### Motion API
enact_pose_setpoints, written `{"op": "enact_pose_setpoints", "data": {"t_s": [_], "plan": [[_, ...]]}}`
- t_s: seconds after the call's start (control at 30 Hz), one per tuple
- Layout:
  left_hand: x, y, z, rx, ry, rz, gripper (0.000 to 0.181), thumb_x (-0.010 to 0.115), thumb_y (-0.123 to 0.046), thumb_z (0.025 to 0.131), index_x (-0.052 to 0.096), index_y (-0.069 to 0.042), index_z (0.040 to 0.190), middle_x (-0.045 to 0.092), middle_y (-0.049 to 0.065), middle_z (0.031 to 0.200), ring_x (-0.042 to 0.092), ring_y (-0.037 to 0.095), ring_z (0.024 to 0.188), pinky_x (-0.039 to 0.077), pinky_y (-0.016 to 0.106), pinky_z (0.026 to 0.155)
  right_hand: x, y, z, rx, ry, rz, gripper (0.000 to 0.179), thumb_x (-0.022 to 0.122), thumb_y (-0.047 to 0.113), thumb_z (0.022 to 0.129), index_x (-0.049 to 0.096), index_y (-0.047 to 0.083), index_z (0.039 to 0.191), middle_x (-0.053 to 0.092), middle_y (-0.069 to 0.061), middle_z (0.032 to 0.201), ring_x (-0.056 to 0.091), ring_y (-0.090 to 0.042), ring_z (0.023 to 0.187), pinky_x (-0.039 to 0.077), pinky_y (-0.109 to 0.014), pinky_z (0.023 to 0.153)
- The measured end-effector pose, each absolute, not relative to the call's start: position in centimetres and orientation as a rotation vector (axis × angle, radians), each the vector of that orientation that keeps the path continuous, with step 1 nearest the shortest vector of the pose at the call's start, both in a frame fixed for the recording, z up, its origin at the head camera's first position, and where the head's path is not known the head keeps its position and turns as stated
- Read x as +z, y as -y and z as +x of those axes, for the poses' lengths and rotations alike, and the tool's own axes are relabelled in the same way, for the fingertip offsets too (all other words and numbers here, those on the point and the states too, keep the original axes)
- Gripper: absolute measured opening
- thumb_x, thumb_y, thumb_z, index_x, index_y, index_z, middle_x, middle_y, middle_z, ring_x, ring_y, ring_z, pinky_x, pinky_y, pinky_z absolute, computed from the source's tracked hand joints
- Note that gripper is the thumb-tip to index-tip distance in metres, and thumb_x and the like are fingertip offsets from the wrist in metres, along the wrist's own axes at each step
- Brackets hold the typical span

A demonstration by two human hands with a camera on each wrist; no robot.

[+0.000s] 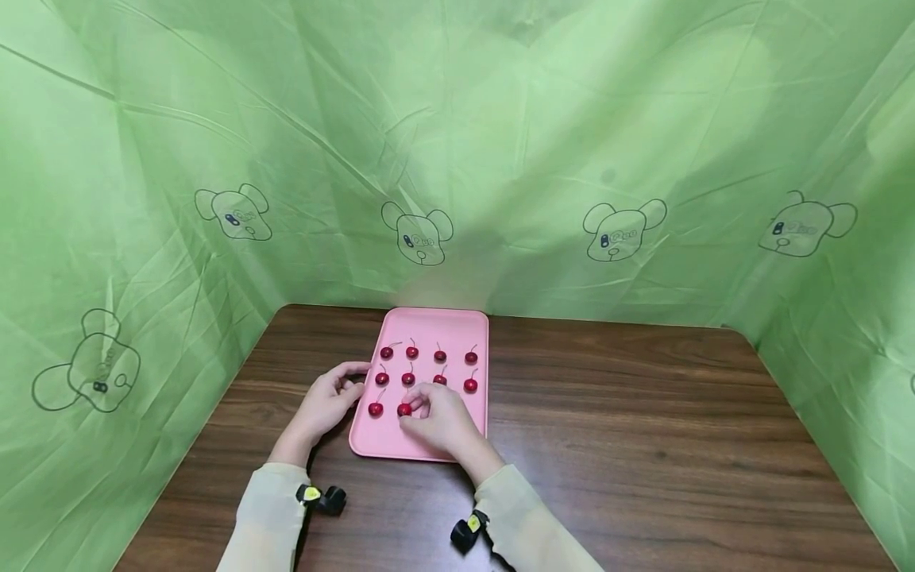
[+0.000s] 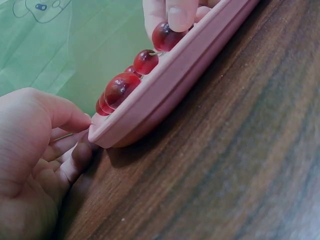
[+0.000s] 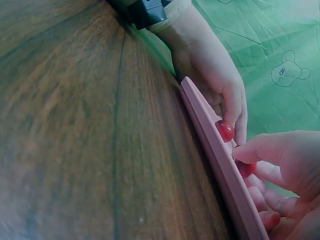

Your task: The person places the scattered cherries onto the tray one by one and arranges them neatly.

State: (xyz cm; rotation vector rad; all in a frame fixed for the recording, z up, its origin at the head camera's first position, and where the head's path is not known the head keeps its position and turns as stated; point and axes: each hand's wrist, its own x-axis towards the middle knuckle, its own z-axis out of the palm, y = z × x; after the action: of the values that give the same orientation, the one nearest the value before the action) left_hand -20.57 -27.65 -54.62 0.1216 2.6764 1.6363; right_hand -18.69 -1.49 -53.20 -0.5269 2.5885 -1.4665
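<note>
On a pink tray (image 1: pixel 436 324) lie several dark red cherries (image 1: pixel 412 351) with thin stems, set out in rows. My right hand (image 1: pixel 443 421) is over the near part of the tray, with thumb and fingers pinching a cherry (image 1: pixel 404 409) in the nearest row. Another cherry (image 1: pixel 376 409) sits just left of it. At the tray's left side my left hand (image 1: pixel 325 403) grips the rim; in the left wrist view its fingertips are at the pink edge (image 2: pixel 102 134). The right hand (image 3: pixel 295 165) covers part of the tray in the right wrist view.
The tray rests on a dark brown wooden table (image 1: pixel 629 445), near its back edge. Green cloth (image 1: pixel 500 159) with printed bear heads hangs behind and at both sides. A black strap camera (image 1: pixel 329 499) is on the left wrist and another (image 1: pixel 466 534) on the right.
</note>
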Motion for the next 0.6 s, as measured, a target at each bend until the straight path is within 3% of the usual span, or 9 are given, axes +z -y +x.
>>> {"op": "enact_pose_setpoints", "data": {"t_s": [0.17, 0.6], "plan": [[-54.72, 27.67, -20.59, 1.617, -2.693, 0.12, 0.037, 0.069, -0.009, 0.106, 0.069, -0.007, 0.143, 0.07, 0.011, 0.1, 0.059, 0.017, 0.085, 0.049, 0.025, 0.07, -53.43, 1.47, -18.72, -1.421, -2.611, -0.548, 0.02, 0.09, 0.013, 0.085, 0.079, 0.016, 0.102, 0.069, 0.006, 0.089, 0.055, -0.005, 0.074, 0.049, -0.025, 0.07], [-54.86, 27.81, -20.69, 1.614, -2.682, 0.114, 0.035, 0.068, -0.009, 0.106, 0.071, -0.009, 0.141, 0.068, 0.011, 0.096, 0.06, 0.019, 0.085, 0.05, 0.026, 0.071, -52.86, 1.3, -18.43, -1.403, -2.622, -0.53, 0.029, 0.09, 0.015, 0.084, 0.078, 0.013, 0.111, 0.07, 0.004, 0.097, 0.058, -0.01, 0.08, 0.049, -0.027, 0.073]]}}
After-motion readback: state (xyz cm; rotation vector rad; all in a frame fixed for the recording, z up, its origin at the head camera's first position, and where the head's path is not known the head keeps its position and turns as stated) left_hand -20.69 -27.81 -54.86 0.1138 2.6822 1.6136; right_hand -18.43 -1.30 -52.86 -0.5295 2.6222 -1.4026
